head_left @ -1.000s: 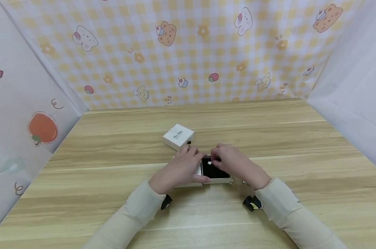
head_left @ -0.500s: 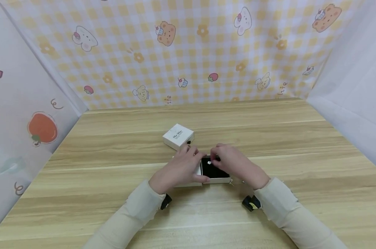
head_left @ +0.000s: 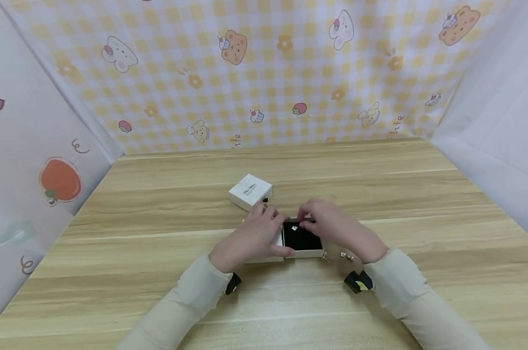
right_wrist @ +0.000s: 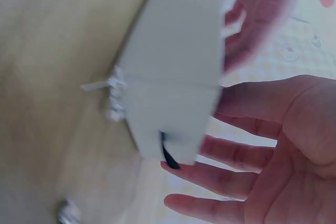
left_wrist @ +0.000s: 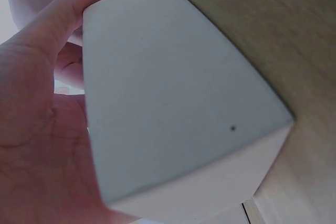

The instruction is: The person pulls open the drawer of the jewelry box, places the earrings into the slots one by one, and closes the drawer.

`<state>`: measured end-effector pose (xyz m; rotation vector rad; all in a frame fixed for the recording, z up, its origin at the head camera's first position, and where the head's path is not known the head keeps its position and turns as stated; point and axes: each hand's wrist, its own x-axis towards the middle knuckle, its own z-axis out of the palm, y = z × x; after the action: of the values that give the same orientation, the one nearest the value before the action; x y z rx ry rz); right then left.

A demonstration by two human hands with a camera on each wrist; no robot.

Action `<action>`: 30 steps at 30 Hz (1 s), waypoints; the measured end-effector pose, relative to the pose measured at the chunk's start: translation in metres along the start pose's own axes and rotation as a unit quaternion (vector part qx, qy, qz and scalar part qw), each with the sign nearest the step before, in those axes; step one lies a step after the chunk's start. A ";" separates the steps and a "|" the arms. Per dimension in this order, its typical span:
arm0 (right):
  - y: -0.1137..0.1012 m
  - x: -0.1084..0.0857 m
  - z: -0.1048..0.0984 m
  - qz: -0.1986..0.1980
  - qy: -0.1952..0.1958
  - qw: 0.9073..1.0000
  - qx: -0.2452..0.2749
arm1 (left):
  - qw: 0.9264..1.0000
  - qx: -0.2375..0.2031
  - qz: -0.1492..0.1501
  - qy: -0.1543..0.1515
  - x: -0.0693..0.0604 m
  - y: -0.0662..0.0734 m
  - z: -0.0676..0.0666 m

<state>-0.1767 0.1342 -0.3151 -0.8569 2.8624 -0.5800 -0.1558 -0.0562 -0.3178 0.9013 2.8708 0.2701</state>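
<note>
A white drawer-style jewelry box (head_left: 303, 254) lies on the table, its black foam insert (head_left: 302, 241) exposed on the right. The left part is mostly under my left hand (head_left: 253, 238), which grips the box with the thumb on the near side and the fingers on the far side. One small shiny stud earring (head_left: 294, 228) sits on the foam near its back left. My right hand (head_left: 334, 226) hovers at the drawer's back right corner, fingers bent loosely and apart from the earring. In the right wrist view, a black ribbon tab (right_wrist: 169, 153) hangs from the drawer's end.
A second white box (head_left: 251, 191) with dark lettering stands behind my left hand. Small shiny jewelry (head_left: 325, 256) lies against the drawer's near right corner, and more pieces (head_left: 346, 256) lie farther right. A checked cloth (head_left: 264, 73) hangs behind the table.
My right hand has drawn back slightly up and right from the earring, which stays on the foam. More of the jewelry on the right shows now. The left hand has kept its place.
</note>
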 end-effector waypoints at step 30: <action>0.010 -0.031 -0.049 0.082 -0.187 0.975 -0.085 | 1.000 -0.006 -0.003 -0.009 -0.001 -0.001 0.001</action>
<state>-0.1659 0.1748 -0.2748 -0.6572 2.6225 -0.1367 -0.1557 -0.0573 -0.3194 0.8877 2.8514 0.2776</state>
